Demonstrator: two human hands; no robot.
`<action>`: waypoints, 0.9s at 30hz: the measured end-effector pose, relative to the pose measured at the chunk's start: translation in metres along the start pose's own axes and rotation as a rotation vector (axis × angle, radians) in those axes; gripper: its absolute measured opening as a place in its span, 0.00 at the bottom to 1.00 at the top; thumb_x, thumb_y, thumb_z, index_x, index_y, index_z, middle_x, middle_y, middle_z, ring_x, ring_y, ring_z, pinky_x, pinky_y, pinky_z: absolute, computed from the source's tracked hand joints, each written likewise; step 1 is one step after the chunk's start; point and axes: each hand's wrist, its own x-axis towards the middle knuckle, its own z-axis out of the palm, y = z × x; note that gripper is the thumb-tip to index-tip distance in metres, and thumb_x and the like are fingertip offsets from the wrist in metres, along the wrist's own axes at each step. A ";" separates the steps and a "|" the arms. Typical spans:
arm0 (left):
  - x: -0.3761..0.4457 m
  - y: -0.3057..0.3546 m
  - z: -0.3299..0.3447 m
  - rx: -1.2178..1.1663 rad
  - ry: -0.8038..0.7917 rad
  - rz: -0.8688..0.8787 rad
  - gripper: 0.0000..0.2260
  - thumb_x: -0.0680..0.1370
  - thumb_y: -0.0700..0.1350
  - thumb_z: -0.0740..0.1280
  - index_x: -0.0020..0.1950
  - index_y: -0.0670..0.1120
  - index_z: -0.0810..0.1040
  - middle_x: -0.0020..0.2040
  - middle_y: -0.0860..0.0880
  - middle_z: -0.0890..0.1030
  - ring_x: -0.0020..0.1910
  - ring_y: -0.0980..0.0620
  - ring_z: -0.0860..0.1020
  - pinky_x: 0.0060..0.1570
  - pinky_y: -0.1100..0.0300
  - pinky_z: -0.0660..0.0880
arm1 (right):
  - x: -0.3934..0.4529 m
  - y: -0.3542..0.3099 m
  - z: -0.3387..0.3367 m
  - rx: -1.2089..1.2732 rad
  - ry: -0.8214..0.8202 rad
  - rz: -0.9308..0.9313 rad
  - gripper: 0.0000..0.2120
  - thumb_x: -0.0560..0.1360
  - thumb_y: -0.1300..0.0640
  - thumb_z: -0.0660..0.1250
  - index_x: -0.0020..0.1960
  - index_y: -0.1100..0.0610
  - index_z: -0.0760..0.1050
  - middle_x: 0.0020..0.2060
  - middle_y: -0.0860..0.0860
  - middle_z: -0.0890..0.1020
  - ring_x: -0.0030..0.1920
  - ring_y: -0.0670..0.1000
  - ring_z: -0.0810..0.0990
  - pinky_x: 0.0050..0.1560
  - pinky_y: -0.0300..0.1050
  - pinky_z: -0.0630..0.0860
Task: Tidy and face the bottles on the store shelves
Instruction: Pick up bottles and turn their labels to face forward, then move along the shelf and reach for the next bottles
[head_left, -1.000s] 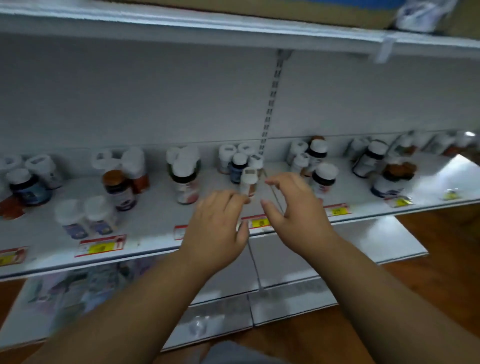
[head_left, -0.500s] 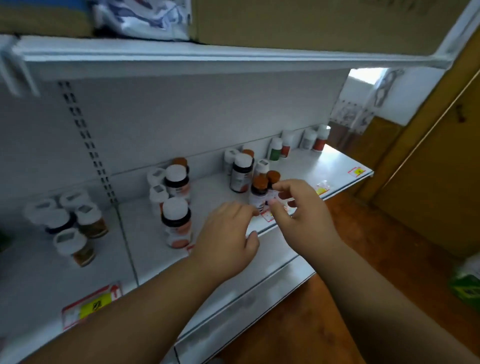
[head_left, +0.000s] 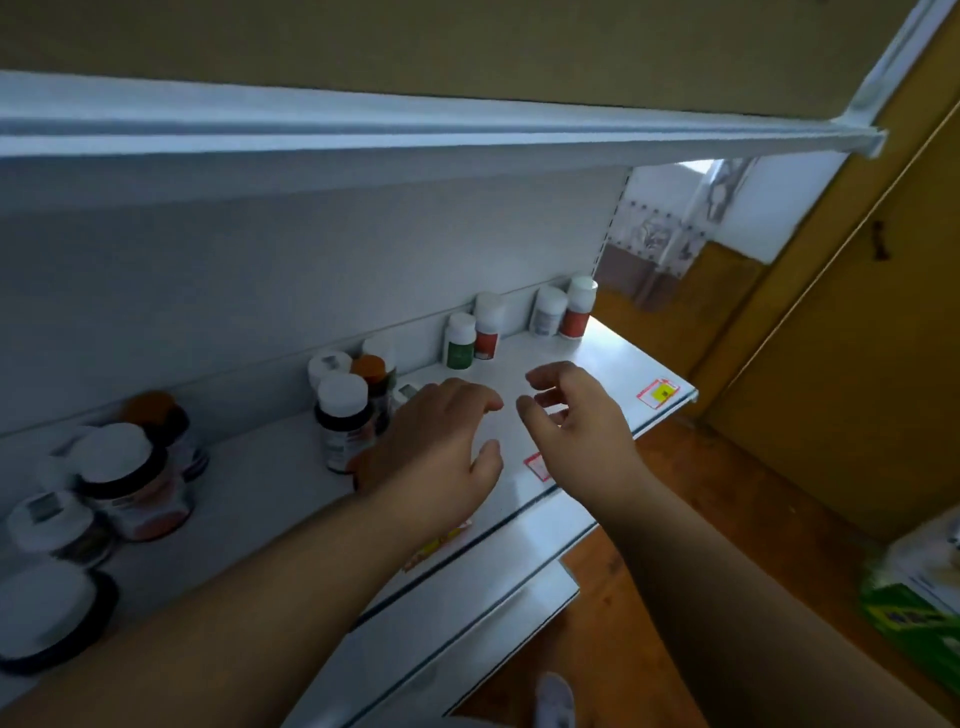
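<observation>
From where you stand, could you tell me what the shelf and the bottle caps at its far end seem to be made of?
The shelf looks like white painted sheet metal: smooth, glossy, with a thin folded front lip. The white caps on the four far bottles look like matte moulded plastic, though blur leaves that open.

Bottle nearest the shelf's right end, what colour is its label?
Red-orange label, white cap; head view.

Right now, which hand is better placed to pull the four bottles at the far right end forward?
The right hand, probably. It hovers open over bare shelf just in front of the green-label bottle and its neighbours. The left hand sits farther back, beside the dark white-capped bottle.
</observation>
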 end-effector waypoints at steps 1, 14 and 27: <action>0.009 0.002 0.006 0.009 -0.007 -0.040 0.17 0.77 0.49 0.65 0.65 0.52 0.71 0.61 0.54 0.74 0.59 0.54 0.71 0.54 0.60 0.69 | 0.016 0.013 0.001 -0.002 -0.019 -0.003 0.12 0.77 0.48 0.65 0.61 0.47 0.72 0.53 0.40 0.74 0.51 0.42 0.77 0.47 0.32 0.73; 0.100 0.030 0.085 0.104 0.127 -0.471 0.16 0.77 0.48 0.65 0.64 0.52 0.71 0.59 0.53 0.73 0.57 0.53 0.70 0.54 0.57 0.67 | 0.226 0.105 0.036 -0.336 -0.500 -0.433 0.32 0.77 0.50 0.64 0.77 0.53 0.56 0.78 0.52 0.57 0.76 0.55 0.57 0.74 0.51 0.57; 0.111 0.030 0.125 -0.085 0.081 -0.751 0.25 0.77 0.51 0.67 0.72 0.51 0.65 0.67 0.51 0.68 0.65 0.52 0.69 0.62 0.56 0.69 | 0.232 0.124 0.017 -0.241 -0.500 -0.422 0.26 0.72 0.42 0.69 0.65 0.53 0.69 0.58 0.53 0.74 0.52 0.53 0.75 0.49 0.47 0.74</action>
